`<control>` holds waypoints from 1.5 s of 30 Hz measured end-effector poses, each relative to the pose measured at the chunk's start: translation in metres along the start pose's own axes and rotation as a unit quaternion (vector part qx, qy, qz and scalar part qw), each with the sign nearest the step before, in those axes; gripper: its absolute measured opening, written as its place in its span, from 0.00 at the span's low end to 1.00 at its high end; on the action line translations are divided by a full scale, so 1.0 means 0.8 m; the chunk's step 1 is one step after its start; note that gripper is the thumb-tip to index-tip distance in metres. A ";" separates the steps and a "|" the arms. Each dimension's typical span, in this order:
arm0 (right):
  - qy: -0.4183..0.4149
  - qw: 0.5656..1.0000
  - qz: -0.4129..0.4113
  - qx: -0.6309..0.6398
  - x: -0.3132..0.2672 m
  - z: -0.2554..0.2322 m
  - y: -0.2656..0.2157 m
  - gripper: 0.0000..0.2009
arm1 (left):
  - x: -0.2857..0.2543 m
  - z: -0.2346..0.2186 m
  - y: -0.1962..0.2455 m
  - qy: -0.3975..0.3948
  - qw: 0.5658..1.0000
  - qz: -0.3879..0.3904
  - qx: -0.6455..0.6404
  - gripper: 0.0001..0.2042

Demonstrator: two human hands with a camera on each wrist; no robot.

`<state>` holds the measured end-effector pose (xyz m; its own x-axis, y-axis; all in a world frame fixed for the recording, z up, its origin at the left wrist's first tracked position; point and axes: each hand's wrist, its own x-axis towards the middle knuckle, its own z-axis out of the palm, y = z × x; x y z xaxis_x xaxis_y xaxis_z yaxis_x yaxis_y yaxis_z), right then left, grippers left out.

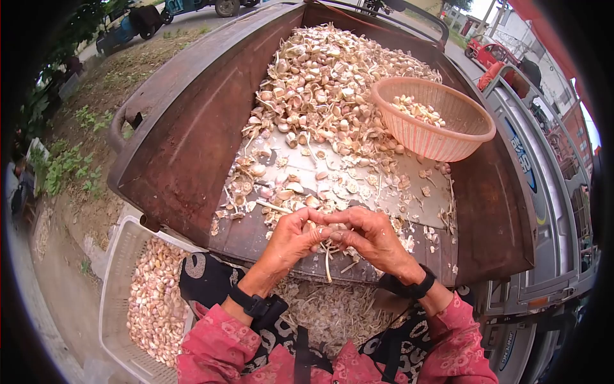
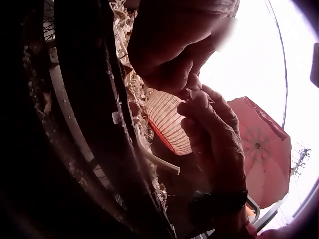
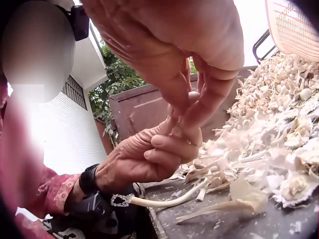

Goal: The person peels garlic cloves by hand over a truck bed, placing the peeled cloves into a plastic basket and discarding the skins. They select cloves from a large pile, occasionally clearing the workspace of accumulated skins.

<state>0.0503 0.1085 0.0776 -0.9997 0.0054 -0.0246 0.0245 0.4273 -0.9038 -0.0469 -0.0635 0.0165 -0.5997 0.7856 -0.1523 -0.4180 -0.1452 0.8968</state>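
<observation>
Both hands meet fingertip to fingertip over the near edge of a metal cart bed (image 1: 416,198). My left hand (image 1: 291,238) and my right hand (image 1: 374,240) pinch a small pale garlic clove (image 3: 193,95) between thumbs and fingers; most of it is hidden by the fingers. A dry garlic stalk (image 1: 328,264) shows just below the hands. Close by lie papery garlic skins (image 3: 244,196) and another bent stalk (image 3: 169,201). Beyond the hands rises a large heap of garlic cloves (image 1: 326,83).
An orange-pink plastic basket (image 1: 435,141) with some pale cloves sits on the right of the heap. Down at the left stands a white crate (image 1: 115,307) with many pinkish cloves (image 1: 157,294). Rusty side walls (image 1: 185,147) border the bed. A grey vehicle (image 1: 537,211) stands at the right.
</observation>
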 end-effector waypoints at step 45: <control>0.059 0.990 -0.089 -0.092 0.090 -0.008 -0.004 0.12 | -0.003 -0.013 -0.013 0.036 0.914 -0.089 -0.395 0.19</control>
<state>-0.0222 0.1134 0.0816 -0.9821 0.0164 0.1874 -0.1420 0.5885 -0.7959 -0.0488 -0.0701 0.0034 -0.5062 0.8012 -0.3192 -0.8580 -0.4305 0.2801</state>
